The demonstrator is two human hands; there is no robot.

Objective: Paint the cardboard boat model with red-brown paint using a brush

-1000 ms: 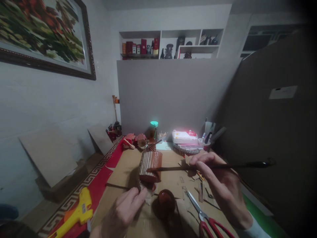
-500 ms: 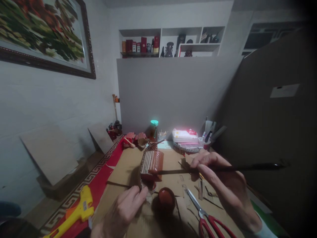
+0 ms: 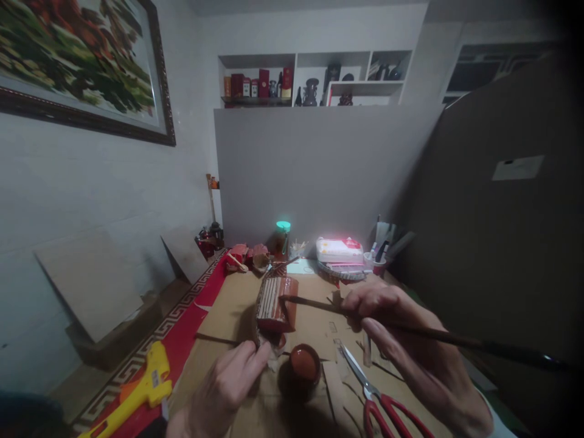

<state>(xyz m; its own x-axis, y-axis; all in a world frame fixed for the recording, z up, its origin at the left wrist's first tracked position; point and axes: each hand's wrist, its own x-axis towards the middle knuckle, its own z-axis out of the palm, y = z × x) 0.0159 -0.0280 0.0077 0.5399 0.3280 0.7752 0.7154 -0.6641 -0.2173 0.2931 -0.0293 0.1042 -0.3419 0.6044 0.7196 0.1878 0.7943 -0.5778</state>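
Observation:
My right hand (image 3: 410,340) is closed around a long dark paintbrush (image 3: 319,303). The brush tip touches the top of a small ridged cardboard model (image 3: 275,303), its right side coated reddish-brown and several pale strips bare on the left. My left hand (image 3: 230,377) pinches the near lower end of this model, where the fingertips meet a crumpled whitish piece. Just right of the left hand stands a small round pot (image 3: 304,365) of reddish-brown paint. Scissors with red handles (image 3: 371,389) lie open below my right hand.
A yellow glue gun (image 3: 148,383) lies at the left on a red patterned cloth (image 3: 182,325). Cardboard (image 3: 223,304) covers the table. Behind are a white-and-pink packet (image 3: 340,249), a cup of pens (image 3: 378,260) and a lidded jar with a glowing top (image 3: 283,226).
The brush tip has moved up and slightly left across the model's ridges, while its rear end has dropped. My right hand has tilted with it; my left hand stays almost still.

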